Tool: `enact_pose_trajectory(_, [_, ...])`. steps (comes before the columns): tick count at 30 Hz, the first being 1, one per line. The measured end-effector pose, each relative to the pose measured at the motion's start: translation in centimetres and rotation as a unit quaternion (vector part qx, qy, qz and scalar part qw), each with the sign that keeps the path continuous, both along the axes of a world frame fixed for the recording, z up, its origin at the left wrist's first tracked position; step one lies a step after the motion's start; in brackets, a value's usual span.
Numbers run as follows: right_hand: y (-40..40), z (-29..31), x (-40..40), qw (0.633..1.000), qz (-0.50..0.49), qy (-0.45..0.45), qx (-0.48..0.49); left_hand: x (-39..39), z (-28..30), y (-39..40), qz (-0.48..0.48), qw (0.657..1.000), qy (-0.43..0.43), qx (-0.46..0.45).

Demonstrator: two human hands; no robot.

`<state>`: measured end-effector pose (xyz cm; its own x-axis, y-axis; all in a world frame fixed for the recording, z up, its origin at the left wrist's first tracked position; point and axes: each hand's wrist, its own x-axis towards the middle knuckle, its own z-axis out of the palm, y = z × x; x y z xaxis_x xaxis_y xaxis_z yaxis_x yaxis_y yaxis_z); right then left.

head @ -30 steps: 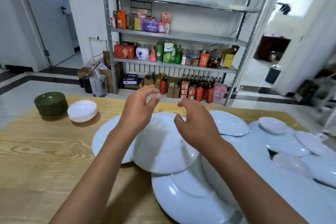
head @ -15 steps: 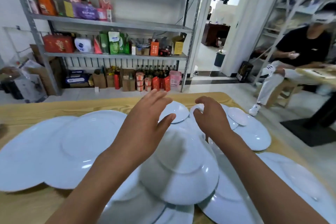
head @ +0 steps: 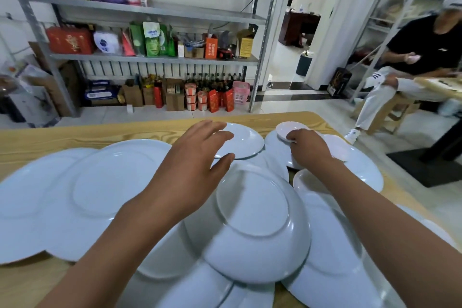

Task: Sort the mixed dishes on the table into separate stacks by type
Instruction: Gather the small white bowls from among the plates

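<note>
Many white dishes overlap on the wooden table (head: 105, 132). An upside-down plate (head: 255, 222) lies on top in the middle, with large plates (head: 75, 190) to its left. A medium plate (head: 243, 141) sits at the far middle. My left hand (head: 192, 160) hovers over the pile beside that plate, fingers spread and holding nothing. My right hand (head: 308, 149) reaches to the far right, where its curled fingertips grip the near rim of a small saucer (head: 290, 129). Another small dish (head: 336, 146) lies just right of that hand on a large plate (head: 363, 174).
A metal shelf rack (head: 155, 59) with boxes and bottles stands beyond the table's far edge. A seated person (head: 410, 62) is at the right, beside another table. More large plates (head: 332, 252) reach the table's right edge.
The view has swung right, so the green and white bowl stacks at the left are out of sight. My right hand has reached forward onto the small saucer. My left hand stays open over the pile.
</note>
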<state>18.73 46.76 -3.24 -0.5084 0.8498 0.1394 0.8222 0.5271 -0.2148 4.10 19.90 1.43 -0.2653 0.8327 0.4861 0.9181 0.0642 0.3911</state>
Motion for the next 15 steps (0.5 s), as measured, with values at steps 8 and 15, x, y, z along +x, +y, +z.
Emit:
enact_pose_trajectory(8, [-3.1,2.3,-1.4,0.991,0.056,0.085,0.085,-0.7,1.0,-0.7,0.0,0.999,0.023,0.044])
enact_pose_trajectory(15, [-12.2,6.3,-7.2,0.944,0.228,0.153,0.184,-4.9,2.6,-2.5,0.058,0.997,-0.032,0.045])
